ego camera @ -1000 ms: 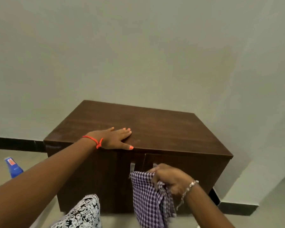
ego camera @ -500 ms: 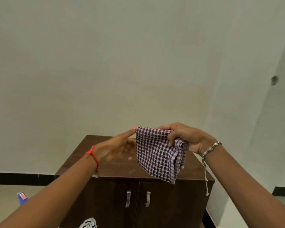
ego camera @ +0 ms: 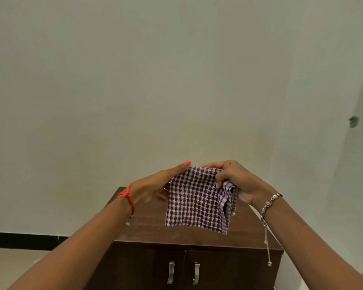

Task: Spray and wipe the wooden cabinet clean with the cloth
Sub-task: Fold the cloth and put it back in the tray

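Since one second ago both hands have gone up from the cabinet. The left hand [ego camera: 155,185], which lay flat on the top, has come to the cloth, and in the last half second its thumb has reached the cloth's upper left corner.

The purple and white checked cloth [ego camera: 195,201] is now in the air above the top of the dark brown wooden cabinet [ego camera: 176,237]. It hangs down as a folded square and does not touch the wood. The right hand [ego camera: 237,181] grips its bunched right edge, with the fingers curled round the folds and the thumb side on top. The left thumb is stretched out straight, with an orange nail, and touches the corner. The other left fingers are blurred at the left edge, so I cannot tell if they pinch the cloth.

Both forearms reach forward from the lower corners and come together over the cabinet. The left wrist has a red thread band [ego camera: 127,195] and the right wrist a silver chain bracelet [ego camera: 270,203] with a hanging end.

The two cabinet doors are closed, with two metal handles [ego camera: 170,272] side by side. Behind stands a plain pale wall [ego camera: 134,80] with a black skirting strip [ego camera: 19,239].
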{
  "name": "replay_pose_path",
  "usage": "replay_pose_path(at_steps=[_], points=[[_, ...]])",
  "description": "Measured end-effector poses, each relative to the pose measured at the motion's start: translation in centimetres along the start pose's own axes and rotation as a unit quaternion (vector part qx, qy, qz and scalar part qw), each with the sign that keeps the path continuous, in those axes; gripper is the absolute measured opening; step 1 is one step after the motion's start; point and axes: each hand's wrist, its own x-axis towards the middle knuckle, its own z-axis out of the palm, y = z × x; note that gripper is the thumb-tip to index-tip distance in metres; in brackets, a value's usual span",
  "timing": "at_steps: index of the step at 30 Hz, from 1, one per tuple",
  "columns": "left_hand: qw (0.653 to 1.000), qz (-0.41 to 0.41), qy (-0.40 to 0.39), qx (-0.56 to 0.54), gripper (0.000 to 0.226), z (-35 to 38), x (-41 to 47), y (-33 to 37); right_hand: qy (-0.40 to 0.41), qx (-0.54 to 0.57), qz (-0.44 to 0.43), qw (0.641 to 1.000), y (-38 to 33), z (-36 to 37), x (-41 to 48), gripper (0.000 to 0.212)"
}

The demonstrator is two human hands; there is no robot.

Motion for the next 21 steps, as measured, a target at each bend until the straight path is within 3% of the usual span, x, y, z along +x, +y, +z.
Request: replay_pose_path(at_steps=[3,6,11,14,17,21], points=[[0.995,0.010,-0.005,-0.096,0.045,0.5,0.4,-0.1,-0.037,-0.101,-0.009,0.994,-0.3,0.4,0.2,0.053],[0.983,-0.003,-0.020,-0.182,0.039,0.4,0.8,-0.3,-0.024,-0.154,-0.022,0.987,-0.2,0.3,0.8,0.051],[0.964,-0.010,-0.017,-0.266,0.016,0.4,1.5,0.1,0.075,-0.124,-0.021,0.989,1.2,-1.2,1.6,0.044],[0.954,-0.022,0.001,-0.300,0.018,0.4,1.7,0.7,0.160,-0.102,0.065,0.980,3.2,-2.4,1.5,0.068],[0.944,-0.041,-0.003,-0.329,0.021,0.5,1.9,1.0,0.102,-0.040,0.210,0.972,4.5,-2.3,1.1,0.079],[0.941,-0.055,-0.003,-0.333,0.024,0.6,2.0,0.9,0.038,0.085,0.194,0.977,4.9,-1.4,1.0,0.051]])
